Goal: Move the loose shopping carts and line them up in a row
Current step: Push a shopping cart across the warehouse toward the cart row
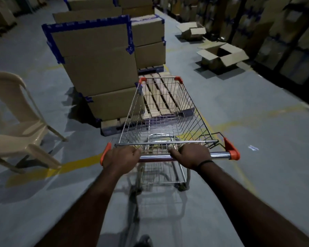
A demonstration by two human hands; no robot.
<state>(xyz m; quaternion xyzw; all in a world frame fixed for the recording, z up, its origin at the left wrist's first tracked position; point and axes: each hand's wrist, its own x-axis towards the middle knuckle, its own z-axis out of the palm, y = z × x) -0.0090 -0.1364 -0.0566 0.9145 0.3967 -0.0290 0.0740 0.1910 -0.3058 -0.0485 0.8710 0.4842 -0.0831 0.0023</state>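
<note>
A wire shopping cart with orange corner caps stands right in front of me on the grey warehouse floor, its basket empty. My left hand grips the left part of its chrome handle bar. My right hand, with a dark band on the wrist, grips the bar a little right of the middle. The cart's nose points at a wooden pallet. No other cart is in view.
A tall stack of taped cardboard boxes on a pallet stands just ahead, left of the cart's nose. A beige plastic chair is at my left. Open cardboard boxes lie on the floor ahead right. Dark shelving lines the right side. Yellow floor lines cross under the cart.
</note>
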